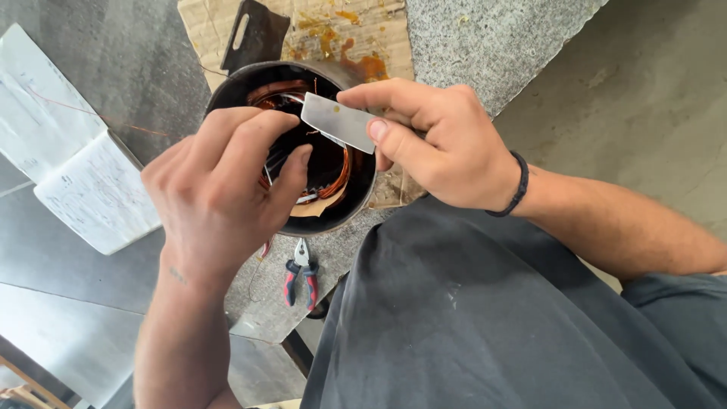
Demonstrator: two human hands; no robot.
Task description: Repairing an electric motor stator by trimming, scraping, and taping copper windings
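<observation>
A dark round motor housing with copper windings inside stands on a granite slab. My right hand pinches a flat grey strip of insulating sheet over the housing's opening. My left hand hovers over the left side of the housing, thumb and fingers curled toward the windings, touching thin wires there; what it grips is hidden.
Red-handled pliers lie on the slab below the housing. A stained piece of cardboard with a dark metal plate lies behind it. An open notebook rests at the left on a grey surface.
</observation>
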